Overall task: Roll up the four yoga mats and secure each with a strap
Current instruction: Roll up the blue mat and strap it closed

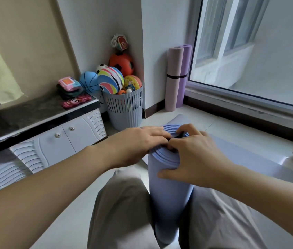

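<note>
I see the blue mat roll (169,194) upright between the knees. Left grip (142,142) lies flat-fingered across its top end. Right grip (194,155) has its thumb on the roll's side, fingers curled onto the black strap (179,136). Pink roll (173,78) and purple roll (185,69), both strapped, lean by the window.

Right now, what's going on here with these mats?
A person holds a blue rolled mat upright between the knees. The left hand rests on its top end, the right hand grips that end, and a dark strap shows between their fingers, not yet around the roll. A pink mat and a purple mat stand strapped against the wall; a flat mat lies behind.
</note>
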